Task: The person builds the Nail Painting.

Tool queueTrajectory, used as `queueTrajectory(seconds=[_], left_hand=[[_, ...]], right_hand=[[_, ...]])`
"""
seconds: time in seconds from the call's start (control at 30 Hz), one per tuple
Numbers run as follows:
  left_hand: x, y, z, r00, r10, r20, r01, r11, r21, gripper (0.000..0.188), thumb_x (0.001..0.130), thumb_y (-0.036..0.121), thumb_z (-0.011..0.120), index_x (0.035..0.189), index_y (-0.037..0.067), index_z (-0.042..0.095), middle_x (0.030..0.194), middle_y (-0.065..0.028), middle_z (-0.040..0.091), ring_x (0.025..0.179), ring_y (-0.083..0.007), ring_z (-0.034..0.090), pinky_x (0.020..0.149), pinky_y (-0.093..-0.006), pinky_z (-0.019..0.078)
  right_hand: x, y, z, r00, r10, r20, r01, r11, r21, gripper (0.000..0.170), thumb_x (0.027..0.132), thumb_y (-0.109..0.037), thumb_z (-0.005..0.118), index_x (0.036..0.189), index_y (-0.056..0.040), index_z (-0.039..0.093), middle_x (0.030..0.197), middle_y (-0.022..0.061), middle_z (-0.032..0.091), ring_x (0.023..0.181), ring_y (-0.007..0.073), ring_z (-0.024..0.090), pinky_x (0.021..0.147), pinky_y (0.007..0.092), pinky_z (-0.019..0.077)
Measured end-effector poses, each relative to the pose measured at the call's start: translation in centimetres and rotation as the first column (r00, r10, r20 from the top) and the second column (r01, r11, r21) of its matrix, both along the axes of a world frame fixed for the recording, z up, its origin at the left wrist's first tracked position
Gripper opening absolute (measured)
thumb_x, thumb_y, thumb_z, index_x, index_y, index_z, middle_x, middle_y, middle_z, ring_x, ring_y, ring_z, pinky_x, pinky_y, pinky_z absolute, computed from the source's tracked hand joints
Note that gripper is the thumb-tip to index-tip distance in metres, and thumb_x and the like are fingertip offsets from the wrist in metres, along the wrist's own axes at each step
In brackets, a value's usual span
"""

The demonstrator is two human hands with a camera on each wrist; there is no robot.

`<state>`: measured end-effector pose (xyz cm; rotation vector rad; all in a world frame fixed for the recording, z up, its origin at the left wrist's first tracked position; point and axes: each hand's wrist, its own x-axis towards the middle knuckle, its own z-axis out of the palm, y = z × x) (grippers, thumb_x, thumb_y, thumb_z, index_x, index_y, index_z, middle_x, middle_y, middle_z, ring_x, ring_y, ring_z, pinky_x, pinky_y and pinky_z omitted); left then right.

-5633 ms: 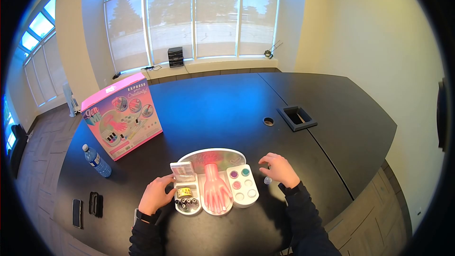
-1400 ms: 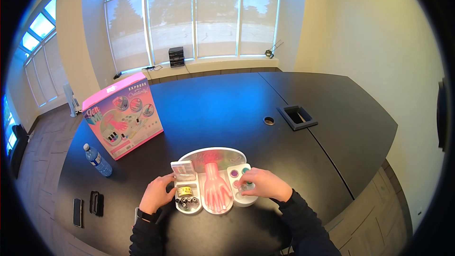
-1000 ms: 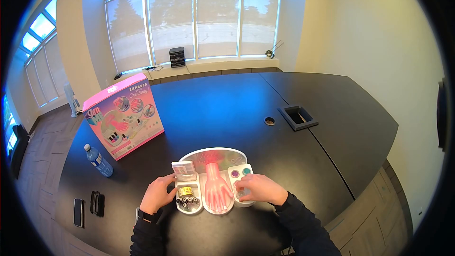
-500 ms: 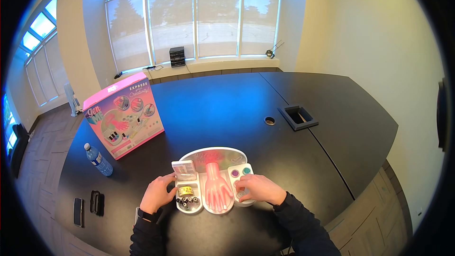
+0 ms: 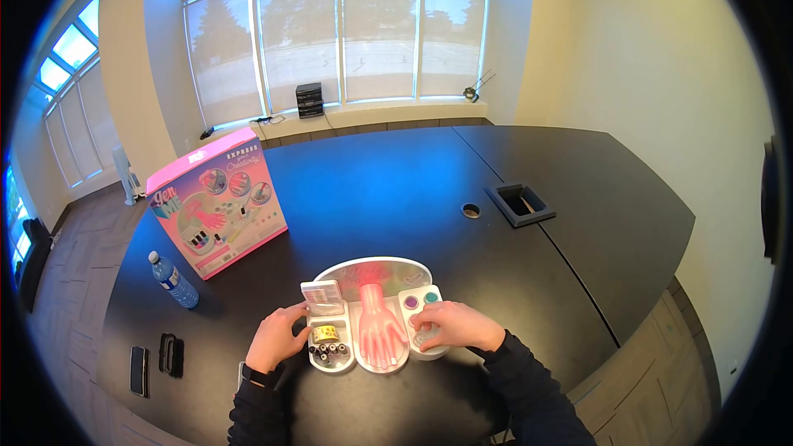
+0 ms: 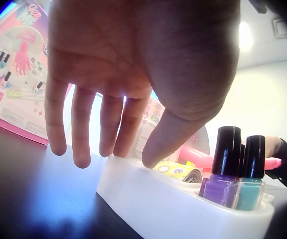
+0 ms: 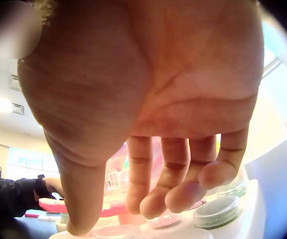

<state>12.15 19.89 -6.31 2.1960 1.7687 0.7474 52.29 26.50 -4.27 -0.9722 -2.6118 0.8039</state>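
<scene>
A white toy manicure stand (image 5: 420,281) sits on the table, with a pink model hand (image 5: 378,326) in its middle. My left hand (image 5: 277,339) rests at its left tray, fingers straight and thumb on the rim. That tray (image 6: 148,199) holds a yellow patterned roll (image 5: 325,334) and several black-capped nail polish bottles (image 6: 225,174). My right hand (image 5: 462,325) reaches over the right tray (image 5: 405,294), its thumb and bent fingers around a small clear-lidded pot (image 7: 116,231). Purple (image 5: 410,302) and teal pots (image 5: 430,298) sit behind my fingers; other slots are hidden.
A pink toy box (image 5: 219,206) stands at the left, with a water bottle (image 5: 174,281) in front of it. A phone (image 5: 139,372) and a dark case (image 5: 171,355) lie at the near left. A square table opening (image 5: 520,204) and a round hole (image 5: 471,211) lie at the right.
My right hand has moved left from the table beside the stand to the right tray, and the small clear pot has left the table. Over the last second both hands barely move.
</scene>
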Motion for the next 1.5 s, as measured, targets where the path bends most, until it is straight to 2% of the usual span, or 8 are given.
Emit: queueTrajectory(seconds=[0.47,0.67,0.8,0.93,1.03,1.13,1.3,1.5], left_hand=[[-0.7,-0.4,0.4,0.997,0.013,-0.082,-0.01,0.999,0.043,0.038,0.093,0.022,0.08,0.129,0.009,0.075,0.143,-0.0116,0.075,0.123,-0.0363,0.071,0.108,-0.0475,0.0581],[-1.7,-1.8,3.6,0.991,0.09,-0.094,-0.081,0.992,0.096,0.032,0.092,0.019,0.082,0.121,0.008,0.077,0.123,-0.0115,0.079,0.117,-0.0365,0.072,0.101,-0.048,0.0588],[-2.4,-3.9,6.6,0.988,0.158,-0.001,-0.149,0.936,0.318,0.023,0.088,0.005,0.081,0.11,0.004,0.077,0.105,-0.0131,0.078,0.105,-0.0366,0.074,0.093,-0.0449,0.0586],[-3.3,-7.2,8.7,0.976,0.209,0.065,-0.218,0.896,0.388,0.019,0.082,-0.005,0.081,0.098,0.001,0.071,0.1,-0.0144,0.076,0.101,-0.0381,0.074,0.09,-0.0443,0.0578],[-4.0,-10.2,8.6,0.962,0.262,0.079,-0.272,0.886,0.376,0.019,0.081,-0.005,0.081,0.093,0.0,0.068,0.1,-0.0137,0.076,0.101,-0.0378,0.074,0.09,-0.044,0.0574],[-3.8,-12.3,8.1,0.954,0.288,0.081,-0.298,0.884,0.362,0.021,0.08,-0.004,0.082,0.088,0.001,0.064,0.1,-0.0132,0.076,0.101,-0.0372,0.074,0.09,-0.0439,0.0567],[-2.9,-15.1,5.6,0.949,0.306,0.07,-0.313,0.905,0.289,0.016,0.084,0.002,0.084,0.091,0.003,0.069,0.099,-0.0117,0.076,0.099,-0.0373,0.072,0.087,-0.0458,0.0576],[-1.5,-18.1,0.8,0.946,0.316,0.079,-0.324,0.937,0.129,0.019,0.087,0.014,0.087,0.1,0.005,0.076,0.099,-0.0161,0.076,0.099,-0.0408,0.072,0.087,-0.0497,0.0579]], right_hand=[[2.7,0.5,2.5,0.986,-0.155,-0.067,0.162,0.981,0.105,0.033,0.086,-0.027,0.094,0.106,-0.0076,0.077,0.097,0.0054,0.071,0.089,0.0255,0.069,0.081,0.0407,0.0562],[3.2,0.2,3.2,0.977,-0.156,-0.144,0.179,0.97,0.166,0.03,0.088,-0.026,0.093,0.106,-0.0052,0.079,0.095,0.0071,0.072,0.087,0.0245,0.07,0.079,0.0391,0.0567],[3.1,-0.6,4.1,0.97,-0.165,-0.176,0.195,0.967,0.166,0.028,0.09,-0.025,0.092,0.104,-0.0043,0.08,0.093,0.0078,0.073,0.086,0.0243,0.071,0.078,0.0385,0.0569],[2.9,-2.4,5.5,0.971,-0.162,-0.174,0.187,0.973,0.137,0.026,0.092,-0.025,0.09,0.103,-0.0032,0.08,0.093,0.008,0.074,0.085,0.0238,0.071,0.076,0.0372,0.0568],[2.6,-4.2,5.5,0.97,-0.074,-0.233,0.093,0.993,0.072,0.026,0.094,-0.024,0.088,0.106,-0.0025,0.08,0.094,0.0081,0.074,0.086,0.0228,0.073,0.077,0.0372,0.0575],[3.2,-5.7,4.9,0.98,-0.097,-0.175,0.114,0.99,0.088,0.026,0.095,-0.024,0.088,0.107,-0.003,0.081,0.095,0.0083,0.075,0.086,0.0228,0.073,0.077,0.0375,0.0579],[4.7,-8.6,3.5,0.988,-0.089,-0.122,0.09,0.996,0.006,0.034,0.096,-0.033,0.086,0.114,-0.0053,0.079,0.102,0.0099,0.078,0.096,0.0304,0.075,0.086,0.0421,0.0592],[6.4,-12.6,0.8,0.989,-0.149,0.003,0.149,0.989,-0.022,0.038,0.096,-0.036,0.086,0.12,-0.0067,0.081,0.112,0.0116,0.082,0.104,0.0297,0.078,0.092,0.0417,0.0612]])
